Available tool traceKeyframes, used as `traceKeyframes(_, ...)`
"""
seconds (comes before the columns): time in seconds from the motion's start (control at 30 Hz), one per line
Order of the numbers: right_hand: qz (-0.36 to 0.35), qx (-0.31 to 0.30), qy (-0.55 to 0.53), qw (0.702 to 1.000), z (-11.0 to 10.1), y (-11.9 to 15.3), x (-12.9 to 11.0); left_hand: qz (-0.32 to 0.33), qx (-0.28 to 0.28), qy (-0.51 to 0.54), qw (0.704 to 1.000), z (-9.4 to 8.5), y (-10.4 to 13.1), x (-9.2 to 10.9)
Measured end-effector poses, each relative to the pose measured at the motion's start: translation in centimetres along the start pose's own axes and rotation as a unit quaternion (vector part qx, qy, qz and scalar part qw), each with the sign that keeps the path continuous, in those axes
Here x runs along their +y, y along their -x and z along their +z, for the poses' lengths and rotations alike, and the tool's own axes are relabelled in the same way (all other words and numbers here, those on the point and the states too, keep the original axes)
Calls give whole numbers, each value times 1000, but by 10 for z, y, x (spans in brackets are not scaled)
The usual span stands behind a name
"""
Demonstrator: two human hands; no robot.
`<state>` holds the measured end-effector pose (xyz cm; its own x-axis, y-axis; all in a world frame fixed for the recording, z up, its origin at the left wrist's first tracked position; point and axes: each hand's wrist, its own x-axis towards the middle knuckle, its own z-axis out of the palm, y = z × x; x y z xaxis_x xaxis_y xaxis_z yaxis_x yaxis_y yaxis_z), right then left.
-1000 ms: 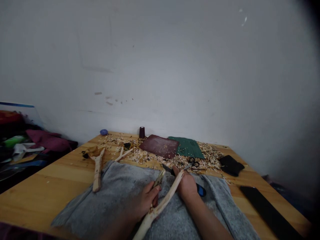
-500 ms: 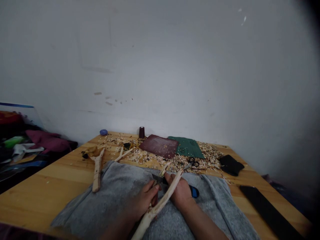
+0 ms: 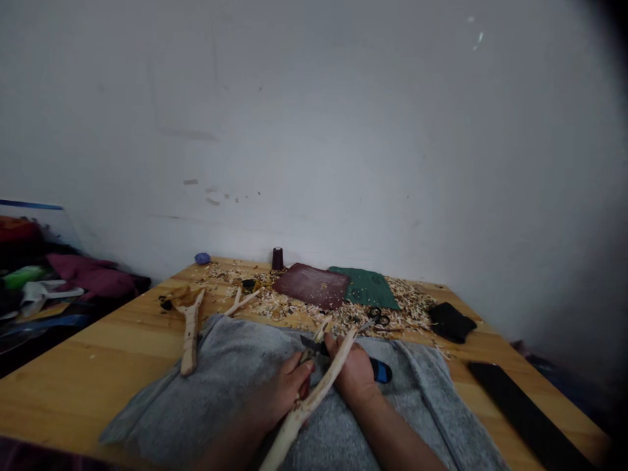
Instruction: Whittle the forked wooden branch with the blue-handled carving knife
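Observation:
A peeled, Y-shaped forked branch (image 3: 314, 400) slants up from the near edge, its long prong passing in front of my right hand. My left hand (image 3: 289, 386) is closed around the shorter prong, fingers wrapped on it below its tip. My right hand (image 3: 354, 371) grips a knife (image 3: 381, 371) with a black and blue handle. Its dark blade points left, lying across the shorter prong just above my left fingers. Whether the edge touches the wood I cannot tell. A grey cloth (image 3: 235, 366) lies under both hands.
Wood shavings (image 3: 412, 301) cover the table's back, around maroon (image 3: 311, 286) and green sheets (image 3: 371, 288). Scissors (image 3: 377, 317) lie beyond my right hand. Another forked stick (image 3: 190, 333) rests at left, a smaller one (image 3: 240, 302) behind. A long black object (image 3: 524, 409) sits at right.
The knife blade has moved slightly up along the shorter prong, with my right hand. My left hand keeps its grip, and the view has shifted a little.

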<state>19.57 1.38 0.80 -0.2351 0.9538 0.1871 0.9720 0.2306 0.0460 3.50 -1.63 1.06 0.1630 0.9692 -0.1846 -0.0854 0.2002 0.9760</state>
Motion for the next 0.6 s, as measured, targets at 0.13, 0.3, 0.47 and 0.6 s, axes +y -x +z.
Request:
traceKeyframes(0.13,12,17,13,1000,3,-4,7,-19,-39,-73,996,-2,-2,1)
traceKeyframes(0.3,126,8,12,992,5,-11,38,47,-39,-134,989,-5,2,2)
traceKeyframes(0.47,90,40,-18,995,7,-10,41,40,-60,-105,992,-3,1,-2)
traceKeyframes(0.6,134,42,-33,989,1,-10,38,29,-77,-31,996,-3,-4,-6)
